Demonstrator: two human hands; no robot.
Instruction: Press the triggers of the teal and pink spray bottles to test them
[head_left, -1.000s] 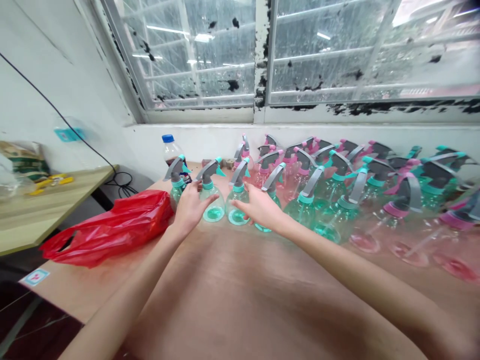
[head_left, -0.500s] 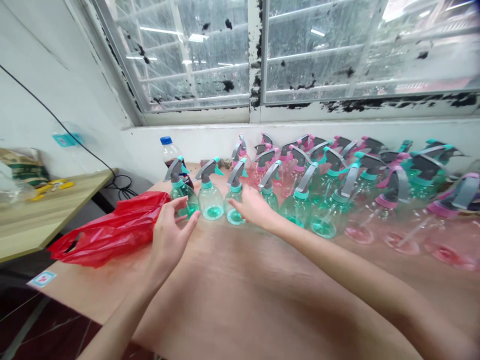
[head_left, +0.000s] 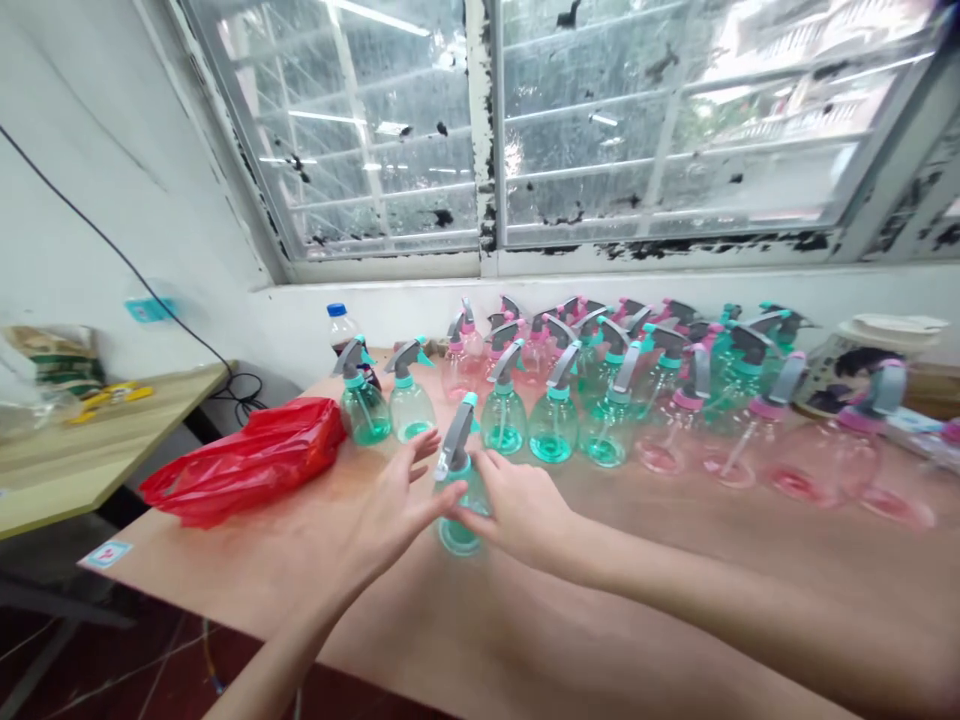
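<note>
A clear green spray bottle [head_left: 460,535] with a grey-and-teal trigger head stands out in front of the row, slightly tilted. My right hand [head_left: 517,505] wraps round its right side, thumb in front and fingers behind. On the left, my left hand [head_left: 401,500] is open, its fingers apart; the thumb overlaps the bottle, and I cannot tell whether it touches. Behind my hands is a row of similar green spray bottles [head_left: 553,440], with two more green bottles [head_left: 411,410] to the left. Several pink spray bottles [head_left: 660,450] continue the row to the right.
A red plastic bag [head_left: 247,460] lies on the brown tabletop [head_left: 420,640] at left. Behind stands a blue-capped bottle [head_left: 341,328] of dark liquid. A printed white-lidded container [head_left: 885,340] is at right. A wooden side table [head_left: 150,440] adjoins at left, beneath a window [head_left: 375,150].
My right hand has brought one green spray bottle out of the row towards me. My left hand has moved right, up to the bottle. The view has shifted slightly to the right.
</note>
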